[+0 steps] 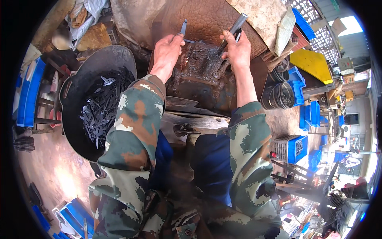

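Observation:
My left hand (167, 54) is closed round a small flat grey metal piece (184, 27), whose end sticks up past the fingers. My right hand (238, 49) grips a grey metal rod (238, 22), tilted with its upper end to the right; its lower end comes down over a grimy, crusted metal block (199, 65). A thin dark piece also shows at the right fingers, too small to name. The block lies between my hands on a brown, stained work surface (195, 20). Near the left hand, another thin grey strip (195, 41) lies at the block's far edge.
Left of my arm stands a large black tub (71, 119) holding many dark flat metal strips (101, 107). On the right are black buckets (274, 95), a yellow panel (312, 63) and blue crates (298, 149). A blue bin (30, 95) stands at the far left.

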`<state>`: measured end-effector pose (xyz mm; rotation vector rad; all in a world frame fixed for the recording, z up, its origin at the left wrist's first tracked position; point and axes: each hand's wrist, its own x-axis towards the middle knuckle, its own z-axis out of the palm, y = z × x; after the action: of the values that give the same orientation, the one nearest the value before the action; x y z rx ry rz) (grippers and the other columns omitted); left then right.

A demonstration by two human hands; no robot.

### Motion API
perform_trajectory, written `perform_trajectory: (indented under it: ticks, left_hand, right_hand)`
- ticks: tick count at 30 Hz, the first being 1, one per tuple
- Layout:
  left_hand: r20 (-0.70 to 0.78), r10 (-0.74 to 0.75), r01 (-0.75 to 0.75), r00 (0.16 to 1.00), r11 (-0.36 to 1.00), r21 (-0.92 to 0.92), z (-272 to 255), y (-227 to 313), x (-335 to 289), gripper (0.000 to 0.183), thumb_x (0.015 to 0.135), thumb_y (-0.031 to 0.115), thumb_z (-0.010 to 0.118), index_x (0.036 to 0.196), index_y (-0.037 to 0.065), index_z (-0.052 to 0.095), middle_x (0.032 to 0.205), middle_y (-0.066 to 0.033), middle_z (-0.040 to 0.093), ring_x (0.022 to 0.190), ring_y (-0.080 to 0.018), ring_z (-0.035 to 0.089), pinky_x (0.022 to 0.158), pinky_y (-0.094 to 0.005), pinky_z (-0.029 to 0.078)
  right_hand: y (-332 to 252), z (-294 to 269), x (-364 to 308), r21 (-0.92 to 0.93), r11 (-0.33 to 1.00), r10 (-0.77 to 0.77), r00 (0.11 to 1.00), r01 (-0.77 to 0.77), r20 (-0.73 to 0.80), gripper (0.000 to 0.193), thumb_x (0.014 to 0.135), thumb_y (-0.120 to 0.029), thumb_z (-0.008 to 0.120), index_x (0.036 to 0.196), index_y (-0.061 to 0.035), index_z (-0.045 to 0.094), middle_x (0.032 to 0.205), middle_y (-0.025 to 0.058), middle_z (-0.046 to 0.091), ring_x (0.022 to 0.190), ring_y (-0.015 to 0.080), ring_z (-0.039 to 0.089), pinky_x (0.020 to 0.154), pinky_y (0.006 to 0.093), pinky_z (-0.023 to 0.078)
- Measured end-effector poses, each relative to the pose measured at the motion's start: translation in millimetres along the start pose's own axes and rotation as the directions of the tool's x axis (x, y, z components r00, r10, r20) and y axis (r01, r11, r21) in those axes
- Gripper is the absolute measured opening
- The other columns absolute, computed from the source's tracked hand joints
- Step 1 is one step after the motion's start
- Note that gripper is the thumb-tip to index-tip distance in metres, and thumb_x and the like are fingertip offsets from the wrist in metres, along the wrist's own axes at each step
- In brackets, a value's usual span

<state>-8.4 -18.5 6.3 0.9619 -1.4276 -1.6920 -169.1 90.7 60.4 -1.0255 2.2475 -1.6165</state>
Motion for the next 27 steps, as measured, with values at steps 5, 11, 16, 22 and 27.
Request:
perform_trajectory:
  ticks: [5, 11, 16, 22, 27]
  left_hand:
    - [-0.015, 0.011, -0.012, 1.0, 1.0, -0.023, 5.4, -10.5, 7.4, 0.021, 0.095, 0.027, 0.056, 0.092, 0.008, 0.064, 0.075, 0.0019, 0.058, 0.051, -0.0043, 0.039, 0.046, -0.023, 0.029]
    - [-0.062, -0.096, 0.089, 0.993, 0.991, -0.104, 2.9, -26.2, 22.9, 0.022, 0.09, 0.021, 0.05, 0.089, 0.005, 0.065, 0.091, -0.0059, 0.065, 0.069, -0.0152, 0.057, 0.059, -0.0305, 0.043]
    - [-0.009, -0.283, 0.268, 0.959, 0.917, -0.295, 13.1, -38.5, 41.5, 0.021, 0.088, 0.022, 0.051, 0.087, 0.006, 0.065, 0.092, -0.007, 0.064, 0.068, -0.0173, 0.06, 0.057, -0.0311, 0.044]
    - [0.089, -0.326, 0.326, 0.941, 0.805, -0.496, 19.5, -51.7, 57.8, 0.016, 0.086, 0.022, 0.053, 0.09, 0.008, 0.06, 0.087, -0.0043, 0.061, 0.067, -0.018, 0.058, 0.06, -0.0343, 0.044]
    - [0.189, -0.297, 0.348, 0.936, 0.694, -0.631, 15.1, -57.7, 68.7, 0.009, 0.083, 0.019, 0.055, 0.087, 0.011, 0.054, 0.081, -0.0019, 0.055, 0.065, -0.0175, 0.049, 0.063, -0.0346, 0.04]
  right_hand:
    - [-2.1, -4.3, -1.2, 0.004, 1.0, 0.014, 1.0, -0.014, -0.023, 0.024, 0.094, -0.024, 0.067, 0.1, -0.0018, 0.058, 0.085, 0.005, 0.07, 0.05, 0.0119, 0.055, 0.042, 0.0282, 0.047]
    - [-6.6, 2.7, -2.0, 0.054, 0.999, 0.004, 1.0, -0.002, -0.03, 0.024, 0.093, -0.024, 0.067, 0.099, -0.0021, 0.059, 0.083, 0.0047, 0.07, 0.045, 0.0135, 0.056, 0.044, 0.0309, 0.048]
    - [-3.0, 1.0, -1.9, 0.066, 0.998, 0.001, 1.0, 0.0, -0.025, 0.026, 0.093, -0.023, 0.068, 0.1, -0.0004, 0.059, 0.084, 0.0066, 0.07, 0.046, 0.014, 0.057, 0.045, 0.0311, 0.048]
    - [-0.6, 0.1, -0.4, 0.087, 0.996, -0.007, 1.0, 0.009, -0.022, 0.025, 0.093, -0.022, 0.068, 0.1, 0.0, 0.059, 0.084, 0.0073, 0.07, 0.046, 0.0136, 0.056, 0.044, 0.0309, 0.047]
    - [-3.3, -0.9, -1.2, 0.063, 0.998, 0.009, 1.0, -0.011, 0.028, 0.03, 0.094, -0.022, 0.067, 0.114, -0.0014, 0.058, 0.087, 0.0051, 0.069, 0.061, 0.0083, 0.056, 0.04, 0.0246, 0.045]
